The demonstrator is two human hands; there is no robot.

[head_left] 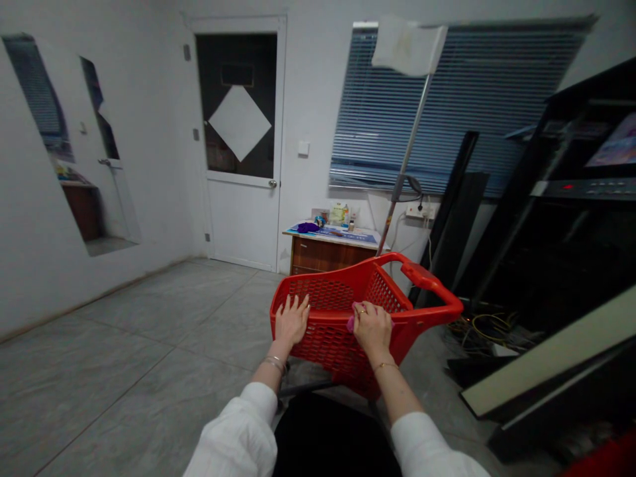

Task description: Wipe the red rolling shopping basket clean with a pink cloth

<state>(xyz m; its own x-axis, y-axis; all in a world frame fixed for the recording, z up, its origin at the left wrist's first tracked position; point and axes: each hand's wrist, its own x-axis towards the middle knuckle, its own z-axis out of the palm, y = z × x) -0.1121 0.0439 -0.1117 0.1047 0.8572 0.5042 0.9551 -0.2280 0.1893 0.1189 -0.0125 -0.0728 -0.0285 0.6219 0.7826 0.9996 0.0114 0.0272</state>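
A red plastic shopping cart [342,344] with lattice walls stands sideways before me, its handle [432,281] toward the right. On the near rim, toward the cart's left end, rests my left hand [292,320], its fingers spread and nothing held in them. Farther right along the same rim, my right hand [373,328] is closed on a pink cloth [352,322] pressed against the rim. Most of the cloth is hidden under the fingers. The part of the basket floor behind the near wall cannot be seen.
Behind the cart stands a wooden cabinet [332,253] with small bottles and a purple cloth [308,227] on top. A pole with a white flag [410,46] rises beside it. Black racks, loose cables [491,328] and a pale panel [551,358] fill the right side. A white door [242,222] is beyond.
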